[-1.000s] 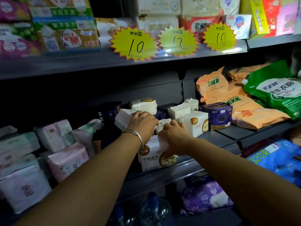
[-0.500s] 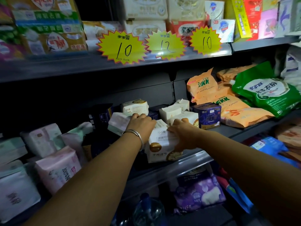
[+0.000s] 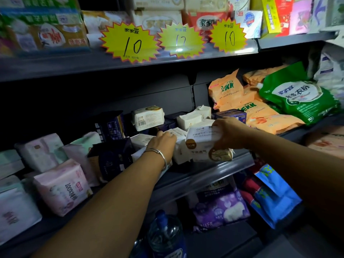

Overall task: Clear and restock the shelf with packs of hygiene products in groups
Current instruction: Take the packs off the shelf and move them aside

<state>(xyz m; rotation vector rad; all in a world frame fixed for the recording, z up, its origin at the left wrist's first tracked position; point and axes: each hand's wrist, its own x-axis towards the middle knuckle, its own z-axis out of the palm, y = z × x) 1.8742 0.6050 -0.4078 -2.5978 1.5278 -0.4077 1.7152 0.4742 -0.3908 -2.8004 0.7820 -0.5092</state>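
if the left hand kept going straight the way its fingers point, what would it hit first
Probably the dark navy box just beyond the left hand, below the white barcoded pack; depth is unclear.

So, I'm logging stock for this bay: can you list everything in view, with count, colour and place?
white packs: several, white and gold, middle shelf centre
dark packs: a few, navy, middle shelf, among the white ones
pastel packs: several, pink and mint, middle shelf left
orange bags: several, orange, middle shelf right
green bag: one, green, over the orange bags
price tags: three, yellow, upper shelf edge
purple pack: one, bottom shelf
blue bag: one, bottom right
water bottle: one, blue, bottom centre
bracelet: one, silver, left wrist
left hand: rests on white packs
right hand: grips front white pack
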